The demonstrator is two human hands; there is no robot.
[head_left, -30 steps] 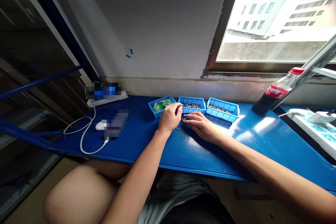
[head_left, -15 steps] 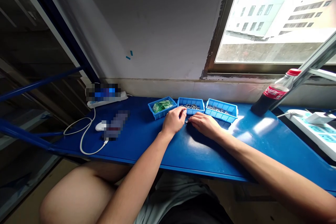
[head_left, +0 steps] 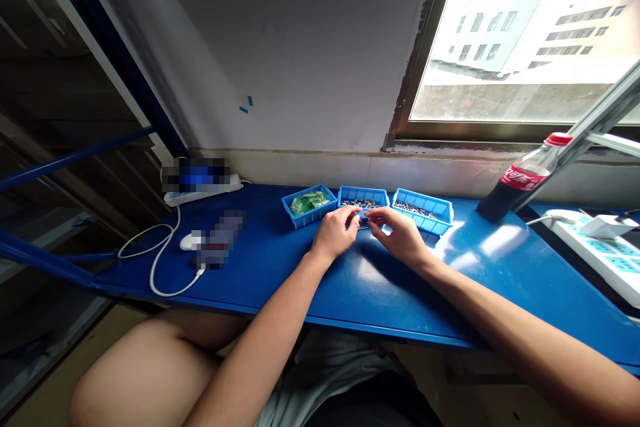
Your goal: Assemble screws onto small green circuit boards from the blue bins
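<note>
The left hand point(head_left: 336, 235) and the right hand point(head_left: 400, 233) were close together above the bench point(head_left: 345, 293), their fingers bent inward. I could not tell if they pinched something. A small metal part point(head_left: 363, 227) was between them, near the fingertips. Just beyond the hands was the middle tray point(head_left: 363, 190), with the green tray point(head_left: 314, 218) to its left and the screw tray point(head_left: 431, 224) to its right.
</note>
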